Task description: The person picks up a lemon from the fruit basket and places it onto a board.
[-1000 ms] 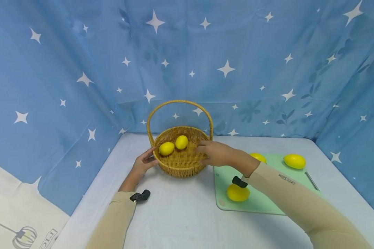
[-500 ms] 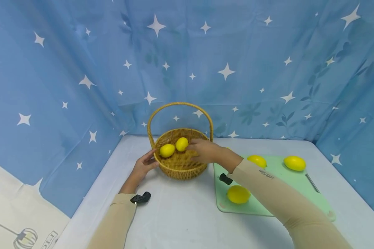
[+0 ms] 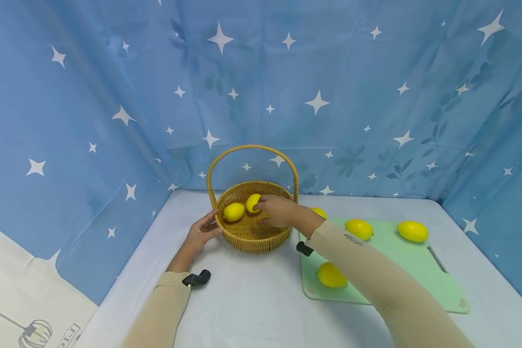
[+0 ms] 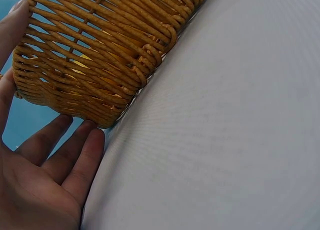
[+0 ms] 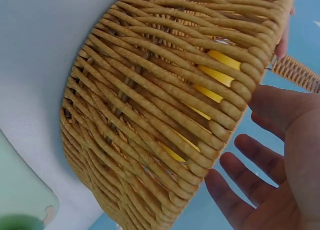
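A wicker basket (image 3: 255,244) with a tall hoop handle stands on the white table, two lemons inside it. One lemon (image 3: 233,211) lies at the basket's left wall. Over the right part of the other lemon (image 3: 252,203) overlap the fingertips of my right hand (image 3: 276,211), which reaches in over the basket's right rim. In the right wrist view its lower fingers are spread; the basket wall hides part of the hand. My left hand (image 3: 200,234) rests against the basket's left side, fingers extended. The left wrist view shows its fingertips touching the weave (image 4: 80,55).
Right of the basket lies a light green cutting board (image 3: 400,270) bearing several lemons, among them a front lemon (image 3: 331,275) and a back-right lemon (image 3: 413,231). A thin grey strip (image 3: 437,259) shows near its right edge. A blue starred curtain (image 3: 352,96) hangs behind the table.
My right hand has moved left, deeper into the basket, and its fingers now reach the right-hand lemon. My left hand has stayed at the basket's side.
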`<act>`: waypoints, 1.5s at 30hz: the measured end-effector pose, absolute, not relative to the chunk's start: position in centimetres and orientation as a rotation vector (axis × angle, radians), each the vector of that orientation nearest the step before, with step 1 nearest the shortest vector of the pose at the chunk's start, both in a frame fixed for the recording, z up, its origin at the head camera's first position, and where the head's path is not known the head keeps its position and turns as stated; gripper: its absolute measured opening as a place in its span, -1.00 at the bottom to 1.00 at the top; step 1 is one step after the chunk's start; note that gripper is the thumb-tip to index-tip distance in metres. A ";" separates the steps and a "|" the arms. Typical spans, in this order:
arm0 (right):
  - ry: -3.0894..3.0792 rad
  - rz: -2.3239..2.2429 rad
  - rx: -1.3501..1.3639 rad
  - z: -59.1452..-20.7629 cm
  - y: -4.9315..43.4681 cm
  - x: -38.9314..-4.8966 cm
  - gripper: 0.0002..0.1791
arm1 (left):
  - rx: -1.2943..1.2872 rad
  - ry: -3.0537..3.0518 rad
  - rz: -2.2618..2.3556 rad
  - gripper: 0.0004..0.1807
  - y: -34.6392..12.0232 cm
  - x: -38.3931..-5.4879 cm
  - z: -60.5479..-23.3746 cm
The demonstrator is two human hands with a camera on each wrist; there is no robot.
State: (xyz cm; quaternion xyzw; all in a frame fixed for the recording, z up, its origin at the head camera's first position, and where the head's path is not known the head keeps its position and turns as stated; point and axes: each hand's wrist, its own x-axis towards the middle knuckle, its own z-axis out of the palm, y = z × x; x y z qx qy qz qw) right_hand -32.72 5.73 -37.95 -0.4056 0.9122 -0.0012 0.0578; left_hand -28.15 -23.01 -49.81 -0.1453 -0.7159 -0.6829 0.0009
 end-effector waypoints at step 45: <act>2.824 0.020 -1.079 -42.3 2.6 -37.0 -0.30 | -0.458 -2.294 -2.133 -0.25 -22.5 -26.6 -47.1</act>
